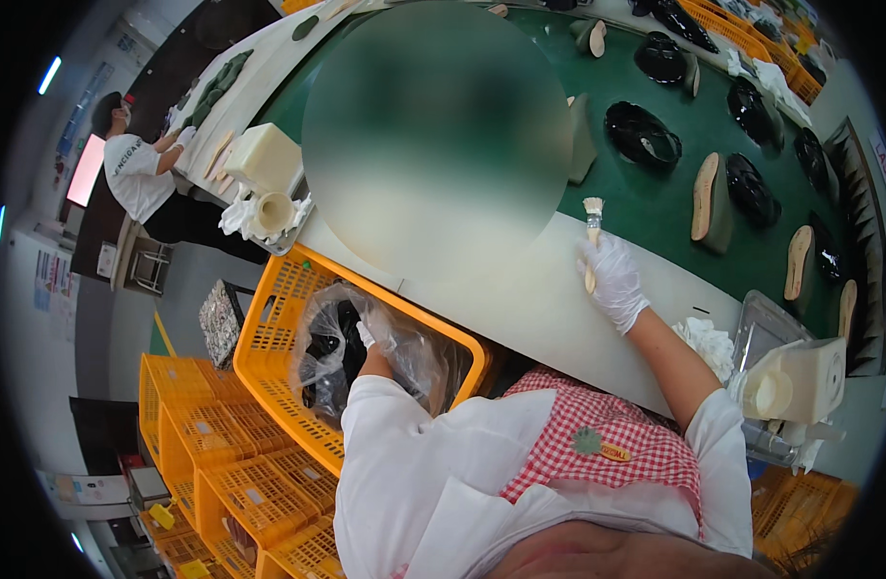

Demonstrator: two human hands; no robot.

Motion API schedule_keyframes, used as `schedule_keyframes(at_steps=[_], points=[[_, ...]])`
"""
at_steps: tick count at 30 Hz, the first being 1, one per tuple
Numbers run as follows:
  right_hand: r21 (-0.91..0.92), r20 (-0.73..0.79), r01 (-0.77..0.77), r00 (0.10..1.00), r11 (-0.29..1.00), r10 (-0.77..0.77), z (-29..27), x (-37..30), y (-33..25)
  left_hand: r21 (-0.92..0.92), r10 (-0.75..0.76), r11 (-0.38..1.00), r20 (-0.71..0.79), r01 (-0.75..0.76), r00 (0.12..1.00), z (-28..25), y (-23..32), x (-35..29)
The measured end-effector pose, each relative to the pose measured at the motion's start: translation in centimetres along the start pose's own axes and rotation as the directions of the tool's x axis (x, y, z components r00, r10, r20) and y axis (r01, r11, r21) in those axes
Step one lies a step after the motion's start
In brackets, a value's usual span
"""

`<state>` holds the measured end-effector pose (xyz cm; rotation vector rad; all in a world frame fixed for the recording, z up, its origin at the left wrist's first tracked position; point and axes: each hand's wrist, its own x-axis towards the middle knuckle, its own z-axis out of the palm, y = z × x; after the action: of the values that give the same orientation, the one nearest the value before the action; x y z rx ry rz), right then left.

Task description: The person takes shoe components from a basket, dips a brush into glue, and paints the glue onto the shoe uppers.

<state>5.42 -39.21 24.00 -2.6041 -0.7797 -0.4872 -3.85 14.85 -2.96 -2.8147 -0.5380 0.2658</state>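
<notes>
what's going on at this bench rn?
The person's gloved right hand holds a brush over the pale worktop. The gloved left hand reaches into a plastic-lined orange crate, at some black items; whether it grips one isn't clear. Glossy black pieces and tan-soled shoe forms sit on the green surface. A co-worker stands at far left.
</notes>
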Motion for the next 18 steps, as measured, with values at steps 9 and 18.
schedule_keyframes(at_steps=[9,18], points=[[0.009,-0.004,0.022,1.000,1.000,-0.021,0.1,0.4,0.0,0.039,0.125,0.991,0.071,-0.127,0.990,1.3,-0.6,1.9],[-0.012,-0.009,0.015,1.000,1.000,-0.016,0.5,0.0,0.4,0.067,0.256,0.962,0.118,-0.265,0.959,3.5,-2.3,0.2]])
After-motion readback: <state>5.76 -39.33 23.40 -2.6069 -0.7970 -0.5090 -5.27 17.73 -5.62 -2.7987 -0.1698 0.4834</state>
